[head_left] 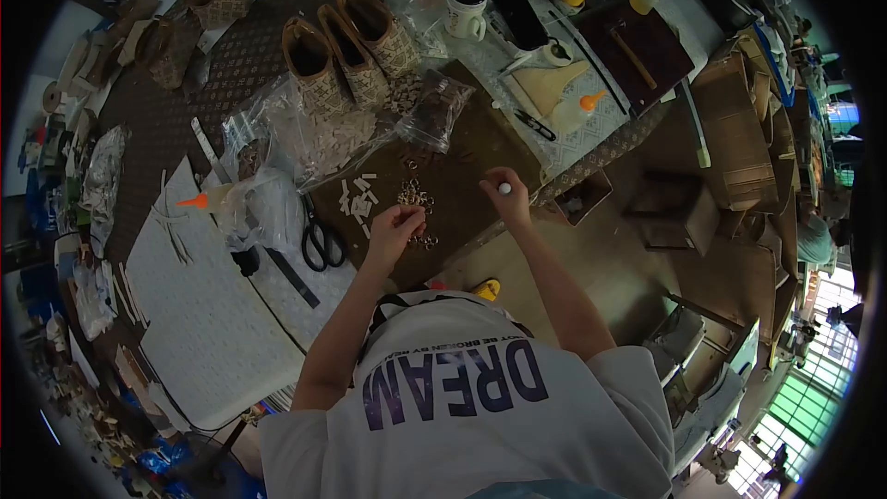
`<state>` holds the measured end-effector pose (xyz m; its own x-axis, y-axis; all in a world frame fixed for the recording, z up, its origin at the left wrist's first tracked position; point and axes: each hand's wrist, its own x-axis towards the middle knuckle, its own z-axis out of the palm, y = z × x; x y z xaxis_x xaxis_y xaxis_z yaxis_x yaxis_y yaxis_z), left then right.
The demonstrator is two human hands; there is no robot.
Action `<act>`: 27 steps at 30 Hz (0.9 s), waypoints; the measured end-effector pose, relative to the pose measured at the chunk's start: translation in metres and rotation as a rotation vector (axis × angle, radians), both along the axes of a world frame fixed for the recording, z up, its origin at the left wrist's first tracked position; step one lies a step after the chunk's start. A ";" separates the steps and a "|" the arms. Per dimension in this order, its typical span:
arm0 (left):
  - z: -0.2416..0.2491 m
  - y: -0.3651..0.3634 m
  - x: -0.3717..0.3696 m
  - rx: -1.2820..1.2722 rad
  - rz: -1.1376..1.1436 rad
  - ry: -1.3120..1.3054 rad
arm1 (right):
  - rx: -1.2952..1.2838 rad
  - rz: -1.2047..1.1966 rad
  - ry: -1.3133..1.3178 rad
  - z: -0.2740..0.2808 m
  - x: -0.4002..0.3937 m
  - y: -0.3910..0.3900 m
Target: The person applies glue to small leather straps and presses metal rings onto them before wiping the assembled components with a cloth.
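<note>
My left hand [395, 227] is closed in a pinch over a small pile of metal rings [415, 194] on the brown work board [462, 226]. What its fingertips hold, if anything, is too small to make out. To the right, my right hand [506, 196] is closed around a slim item with a round white end [504, 188]; the rest of it is hidden in the fingers. Short white strips [358, 196] lie left of the rings. Beyond them are a clear bag of small dark pieces [438, 111] and a larger clear bag of pale pieces [337, 143].
Patterned boots [370, 32] stand at the back. Black-handled scissors [323, 245] and an orange-tipped bottle [199, 200] lie left. At back right are a white mug [466, 11], another orange-tipped bottle [577, 111], a snipper [536, 126] and a hammer [634, 60]. A stool [670, 212] stands right.
</note>
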<state>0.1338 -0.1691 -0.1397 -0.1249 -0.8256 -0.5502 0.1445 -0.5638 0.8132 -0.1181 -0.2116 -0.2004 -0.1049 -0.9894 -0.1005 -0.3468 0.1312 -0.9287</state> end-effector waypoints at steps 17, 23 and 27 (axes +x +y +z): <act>0.019 0.039 0.021 -0.095 0.099 -0.055 | 0.000 0.273 0.372 -0.008 0.011 -0.007; 0.052 0.044 -0.005 -0.076 0.122 0.132 | 0.167 0.177 -0.250 0.042 0.005 0.033; 0.083 0.050 -0.030 -0.047 0.087 0.307 | 0.152 0.155 -0.463 0.100 0.008 0.074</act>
